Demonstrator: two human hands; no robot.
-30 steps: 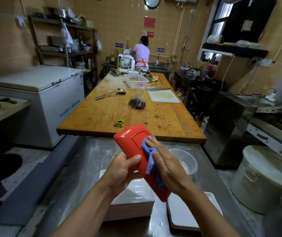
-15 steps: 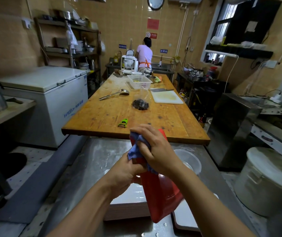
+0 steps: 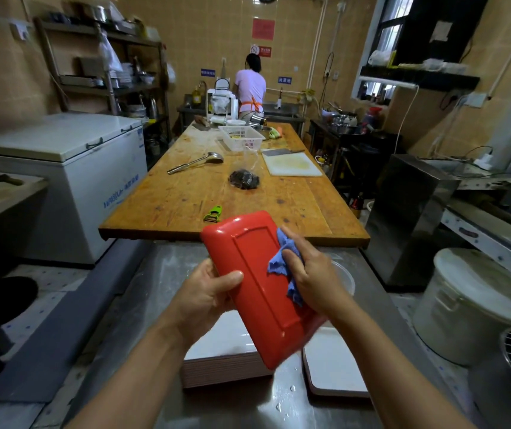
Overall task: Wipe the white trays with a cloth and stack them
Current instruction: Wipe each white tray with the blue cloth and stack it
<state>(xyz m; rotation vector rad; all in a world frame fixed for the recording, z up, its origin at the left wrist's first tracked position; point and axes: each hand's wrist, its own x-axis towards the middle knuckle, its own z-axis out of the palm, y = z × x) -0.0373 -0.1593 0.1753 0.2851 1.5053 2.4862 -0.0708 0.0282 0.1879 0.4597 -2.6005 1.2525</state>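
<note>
head view: i have one tray (image 3: 257, 283) up in the air over the steel counter (image 3: 142, 292), tilted, its red underside facing me. my left hand (image 3: 204, 297) grips its left edge, thumb curled over the red face. my right hand (image 3: 311, 278) is bunched around the blue cloth (image 3: 282, 261), pressing it to the tray's right edge.

the step in hand is the wipe, on the back of this tray. next, as i judge it, i finish that edge, turn the tray white side up and lay it square on the stack (image 3: 223, 360) just below my left wrist; it's wet, with drops on the counter, so i'd keep the left grip firm.

count: one tray in hand, one stack of wiped trays (too many thin edges to count), one lone tray (image 3: 334, 376) lying flat to the right of the stack, one cloth. a clear bowl (image 3: 345, 277) sits behind my right hand.
</note>
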